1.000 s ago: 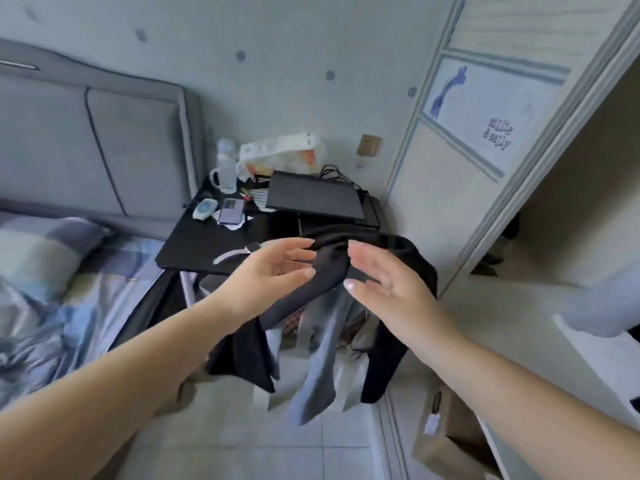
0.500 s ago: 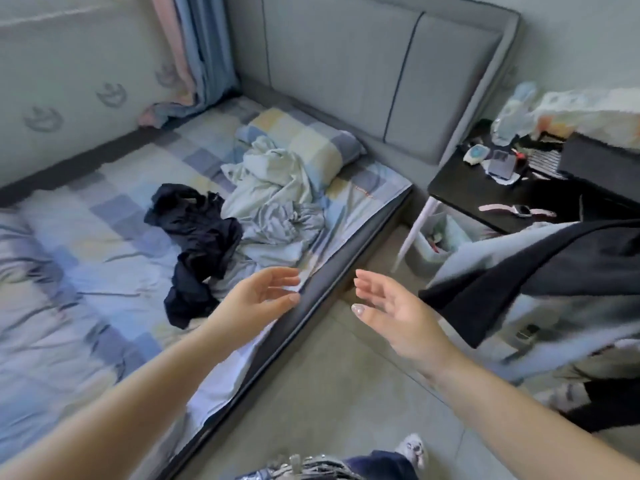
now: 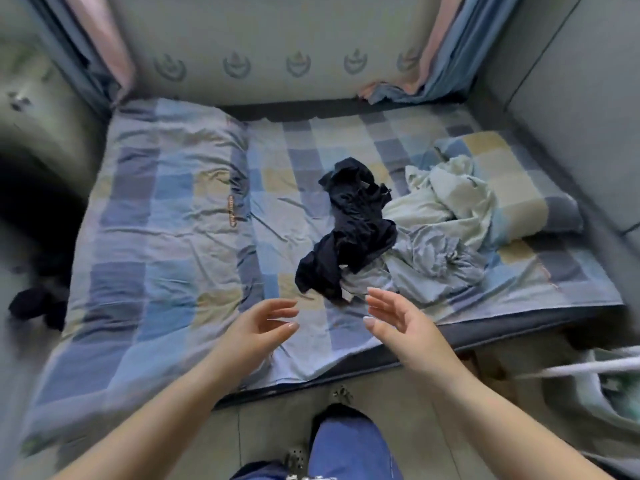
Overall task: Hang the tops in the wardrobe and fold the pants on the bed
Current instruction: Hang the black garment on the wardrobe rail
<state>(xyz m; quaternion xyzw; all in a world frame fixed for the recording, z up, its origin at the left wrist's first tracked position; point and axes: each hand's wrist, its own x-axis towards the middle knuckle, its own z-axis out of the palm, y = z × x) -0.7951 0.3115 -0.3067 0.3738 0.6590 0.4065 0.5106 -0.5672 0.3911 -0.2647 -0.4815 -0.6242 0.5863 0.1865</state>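
Observation:
A crumpled dark navy garment (image 3: 349, 230) lies in the middle of the checked bed (image 3: 166, 237). Right of it sit a rumpled grey garment (image 3: 436, 265) and a pale green one (image 3: 446, 195), heaped together. My left hand (image 3: 263, 327) and my right hand (image 3: 398, 323) hover over the bed's near edge, palms facing each other, fingers relaxed and holding nothing. Both are just short of the navy garment's lower end.
A checked pillow (image 3: 512, 174) lies at the bed's right end by the grey padded headboard (image 3: 571, 81). Curtains (image 3: 436, 64) hang at the far wall. A dark item (image 3: 34, 306) lies on the floor at left. My leg (image 3: 349, 445) stands by the bed.
My view has swung left from the bedside table and the hanging black top to face the bed squarely. Both hands stay empty and now reach over the bed toward the clothes.

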